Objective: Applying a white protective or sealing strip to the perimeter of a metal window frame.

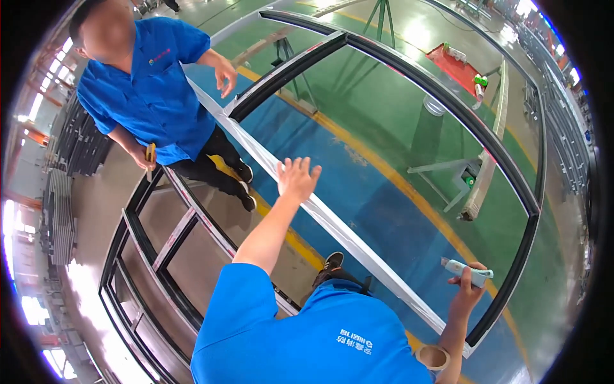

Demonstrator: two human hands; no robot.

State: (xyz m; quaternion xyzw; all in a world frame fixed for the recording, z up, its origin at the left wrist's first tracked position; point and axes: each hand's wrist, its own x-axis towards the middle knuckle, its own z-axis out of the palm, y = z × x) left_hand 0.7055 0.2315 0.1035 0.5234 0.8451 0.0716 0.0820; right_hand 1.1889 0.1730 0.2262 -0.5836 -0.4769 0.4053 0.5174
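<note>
Nearest, below the right fingers, a tan ring (433, 357) sits against the person's forearm; whether it goes right around the arm cannot be told. Above it, the right hand (470, 289) has its fingers clamped on a pale tool (457, 267), which pokes out on both sides of the grip. The left hand (297, 180) reaches out ahead of the body, back of the hand upward, its fingers spread apart. Under that hand runs a white bar (358, 251), one side of the large frame (441, 91), sloping down to end just below the right fingers. Whether palm and bar touch cannot be told (the view is from above). The frame's black sides stretch away beyond the fingers of both hands.

To the left of the left fingers, well apart from them, lies a second frame (174, 237) with several crossbars. Up and left of the same fingers stands a co-worker (163, 83) in a blue shirt, one hand holding a yellow tool (150, 152), the other hanging loosely bent near the large frame's corner. Beyond the right fingers, a beam (487, 176) shows through the frame, and past it a red tray (455, 67).
</note>
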